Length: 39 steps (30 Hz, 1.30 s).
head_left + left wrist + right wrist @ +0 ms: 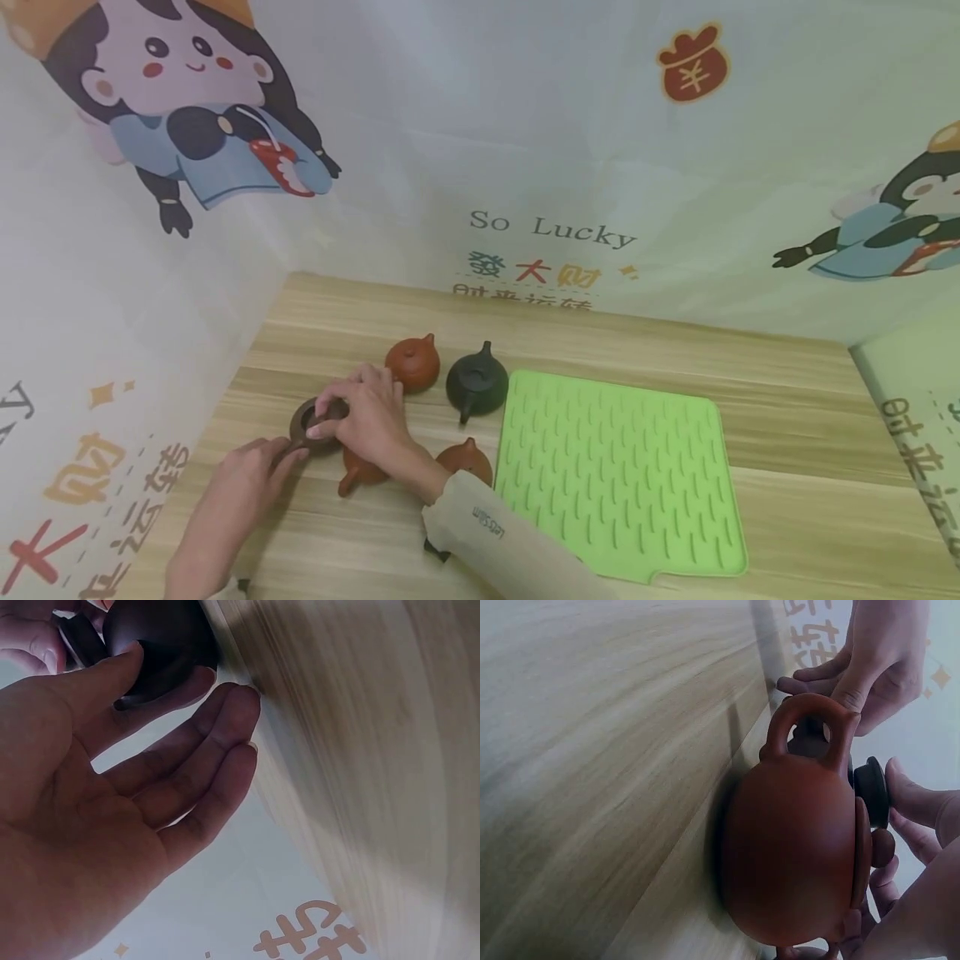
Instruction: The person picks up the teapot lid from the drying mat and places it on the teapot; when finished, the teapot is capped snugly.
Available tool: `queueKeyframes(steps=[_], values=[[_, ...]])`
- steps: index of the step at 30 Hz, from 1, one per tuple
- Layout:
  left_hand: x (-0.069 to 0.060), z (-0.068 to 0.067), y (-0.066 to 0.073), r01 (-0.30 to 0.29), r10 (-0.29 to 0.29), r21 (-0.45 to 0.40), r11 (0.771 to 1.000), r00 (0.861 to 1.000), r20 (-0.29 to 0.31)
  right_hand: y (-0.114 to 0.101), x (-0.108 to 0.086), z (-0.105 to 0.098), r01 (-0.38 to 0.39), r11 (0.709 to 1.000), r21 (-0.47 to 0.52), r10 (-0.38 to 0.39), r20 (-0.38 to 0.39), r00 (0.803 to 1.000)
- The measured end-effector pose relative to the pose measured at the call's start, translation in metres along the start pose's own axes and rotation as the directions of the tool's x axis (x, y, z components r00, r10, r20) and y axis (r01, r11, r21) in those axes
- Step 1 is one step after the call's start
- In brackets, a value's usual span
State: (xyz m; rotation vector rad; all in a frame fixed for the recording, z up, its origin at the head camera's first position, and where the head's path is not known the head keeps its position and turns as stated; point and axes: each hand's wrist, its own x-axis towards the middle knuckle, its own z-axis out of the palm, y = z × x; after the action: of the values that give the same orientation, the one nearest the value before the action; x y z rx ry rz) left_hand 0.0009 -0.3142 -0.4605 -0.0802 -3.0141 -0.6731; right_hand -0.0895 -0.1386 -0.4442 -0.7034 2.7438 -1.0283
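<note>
A dark brown teapot stands on the left of the table, its top opening uncovered. With thumb and index finger my left hand pinches the teapot's handle, while the other fingers extend loosely in the left wrist view. My right hand pinches the dark round lid, tilted on edge beside the opening. The teapot body partly shows past my left thumb. A reddish-brown teapot stands under my right wrist and hides much of the dark one in the right wrist view.
An orange-red teapot and a black teapot stand behind my right hand. Another reddish teapot is partly covered by my right sleeve. A green ridged mat lies to the right. Printed cloth walls enclose the table.
</note>
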Motion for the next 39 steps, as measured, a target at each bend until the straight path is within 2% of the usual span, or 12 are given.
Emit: queueKeyframes(steps=[8, 15, 21, 26, 34, 39], values=[[0.000, 0.002, 0.001, -0.049, 0.049, -0.009, 0.999, 0.998, -0.040, 0.001, 0.004, 0.003, 0.053, 0.998, -0.017, -0.054, -0.021, 0.998], [-0.001, 0.004, 0.000, -0.072, 0.072, -0.001, 0.997, 0.995, -0.069, -0.001, 0.008, 0.006, 0.028, 0.999, -0.019, -0.029, -0.017, 0.999], [0.000, 0.003, 0.001, -0.043, 0.043, -0.005, 0.999, 0.998, -0.048, -0.003, 0.011, 0.006, 0.003, 1.000, -0.030, -0.004, -0.009, 1.000], [0.000, 0.001, 0.001, -0.017, 0.017, -0.002, 1.000, 1.000, -0.022, -0.006, 0.012, 0.008, 0.003, 0.997, -0.076, -0.003, 0.002, 1.000], [0.000, 0.001, 0.000, -0.011, 0.012, 0.006, 1.000, 1.000, -0.026, -0.010, 0.015, 0.012, 0.006, 0.989, -0.146, -0.008, -0.013, 1.000], [0.001, 0.000, 0.000, 0.015, -0.015, -0.001, 1.000, 1.000, 0.003, -0.012, 0.013, 0.015, -0.008, 0.979, -0.205, 0.004, -0.018, 1.000]])
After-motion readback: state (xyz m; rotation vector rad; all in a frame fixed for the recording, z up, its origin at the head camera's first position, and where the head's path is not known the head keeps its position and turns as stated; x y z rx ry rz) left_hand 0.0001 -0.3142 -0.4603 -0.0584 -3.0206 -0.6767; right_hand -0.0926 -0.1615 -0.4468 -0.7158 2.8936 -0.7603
